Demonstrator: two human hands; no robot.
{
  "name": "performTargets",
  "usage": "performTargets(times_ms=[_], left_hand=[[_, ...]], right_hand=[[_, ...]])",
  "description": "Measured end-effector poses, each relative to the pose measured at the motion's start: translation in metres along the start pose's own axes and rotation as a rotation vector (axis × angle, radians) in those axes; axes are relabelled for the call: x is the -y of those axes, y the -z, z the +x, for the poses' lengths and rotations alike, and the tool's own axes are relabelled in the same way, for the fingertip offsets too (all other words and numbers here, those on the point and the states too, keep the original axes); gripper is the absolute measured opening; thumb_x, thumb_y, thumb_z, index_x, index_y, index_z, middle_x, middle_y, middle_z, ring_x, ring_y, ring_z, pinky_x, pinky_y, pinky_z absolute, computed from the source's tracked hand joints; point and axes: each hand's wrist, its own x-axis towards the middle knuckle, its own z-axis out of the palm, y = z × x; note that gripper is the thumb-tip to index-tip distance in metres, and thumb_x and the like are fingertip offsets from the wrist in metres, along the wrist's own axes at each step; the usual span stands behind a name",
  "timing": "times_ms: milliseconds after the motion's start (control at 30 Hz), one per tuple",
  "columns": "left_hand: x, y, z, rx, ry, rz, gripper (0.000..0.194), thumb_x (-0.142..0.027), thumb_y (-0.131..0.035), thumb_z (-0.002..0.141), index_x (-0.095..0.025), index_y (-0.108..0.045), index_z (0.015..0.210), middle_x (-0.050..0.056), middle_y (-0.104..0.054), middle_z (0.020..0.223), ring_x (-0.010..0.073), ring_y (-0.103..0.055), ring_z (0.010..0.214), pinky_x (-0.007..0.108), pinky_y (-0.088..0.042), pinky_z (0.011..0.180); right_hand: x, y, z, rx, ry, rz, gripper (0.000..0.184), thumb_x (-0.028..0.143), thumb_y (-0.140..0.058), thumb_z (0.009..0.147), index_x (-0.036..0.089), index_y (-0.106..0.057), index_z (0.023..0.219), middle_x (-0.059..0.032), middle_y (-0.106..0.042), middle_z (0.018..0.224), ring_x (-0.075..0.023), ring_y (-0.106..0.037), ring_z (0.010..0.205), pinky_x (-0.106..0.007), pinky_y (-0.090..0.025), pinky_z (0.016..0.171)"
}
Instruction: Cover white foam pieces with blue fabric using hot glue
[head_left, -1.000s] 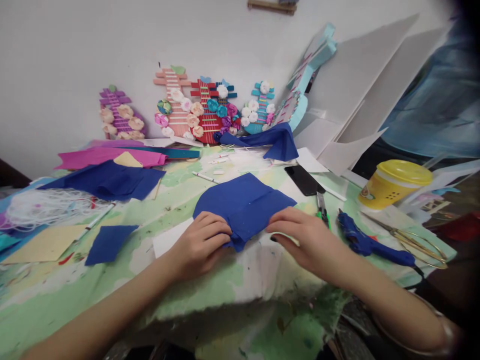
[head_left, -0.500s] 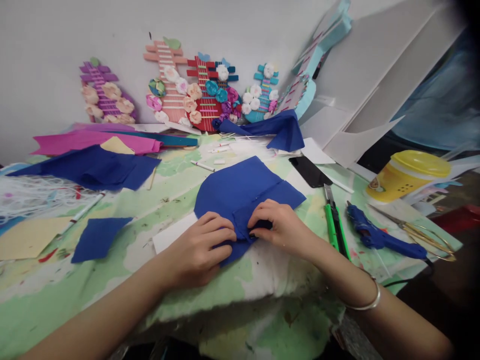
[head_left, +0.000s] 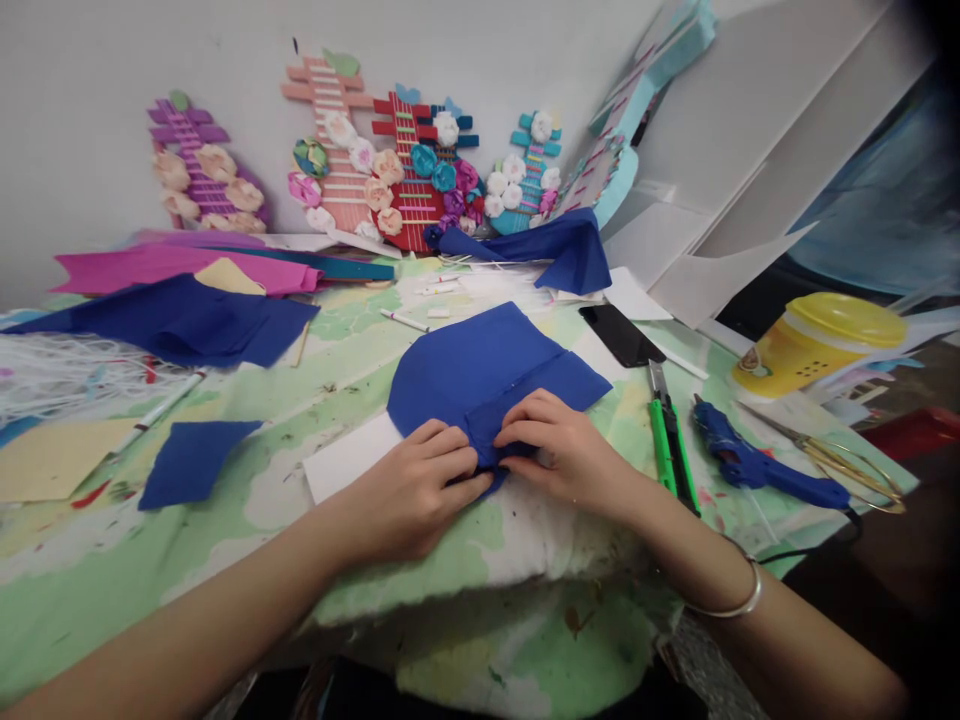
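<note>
A dark blue piece of crepe-like paper or cloth [head_left: 465, 360], rounded at the left and pointed at the right, lies in the middle of the table with a folded layer on its near side. My left hand [head_left: 424, 485] presses on its near left edge, fingers curled over the material. Thumb and fingers of my right hand [head_left: 551, 445] pinch the folded near edge, close beside the left fingertips. Under the blue piece, a white sheet [head_left: 349, 455] sticks out at the left. What lies beneath my fingers is hidden.
A green utility knife [head_left: 671, 445], blue glue gun [head_left: 757, 470], gold scissors [head_left: 840, 460], black phone [head_left: 622, 335] and yellow cup [head_left: 817, 345] lie at the right. Blue scraps [head_left: 195, 463] and white string [head_left: 75, 375] are left. Flower-decorated lutes [head_left: 409, 190] lean against the wall.
My right hand has moved left from the right-hand edge to the fold, next to my left hand. The near edge is now gathered between my hands. The camera view has shifted slightly.
</note>
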Motion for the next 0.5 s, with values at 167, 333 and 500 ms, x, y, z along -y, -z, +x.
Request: performTargets(times_ms=[167,333,500], left_hand=[[0.0027,0.0001,-0.0014,-0.009,0.017,-0.046,0.028,-0.012,-0.047,0.085,-0.016,-0.063,0.107,0.009,-0.059,0.083,0.0224,-0.046,0.085,0.039,-0.039,0.073],[0.003,-0.0005,-0.0025,-0.041,0.012,-0.076,0.026,-0.01,-0.049,0.083,-0.016,-0.065,0.103,0.008,-0.058,0.081,0.0224,-0.046,0.085,0.039,-0.038,0.073],[0.003,-0.0014,-0.0021,-0.075,0.001,-0.087,0.023,-0.009,-0.051,0.083,-0.016,-0.065,0.099,0.008,-0.06,0.081,0.0223,-0.048,0.085,0.039,-0.039,0.073]], right_hand=[[0.0001,-0.0053,-0.0039,-0.003,0.029,-0.1,0.013,0.019,-0.055,0.085,0.015,-0.064,0.094,-0.0091,-0.061,0.097,-0.021,-0.05,0.092,-0.038,-0.044,0.08],[0.0037,-0.008,-0.0049,-0.018,0.04,-0.196,0.015,0.02,-0.052,0.087,0.014,-0.064,0.093,-0.0095,-0.062,0.097,-0.0208,-0.051,0.091,-0.038,-0.042,0.079],[0.0097,-0.0093,-0.005,-0.032,0.058,-0.258,0.015,0.017,-0.049,0.088,0.014,-0.063,0.091,-0.0102,-0.063,0.096,-0.0212,-0.051,0.093,-0.038,-0.04,0.078]])
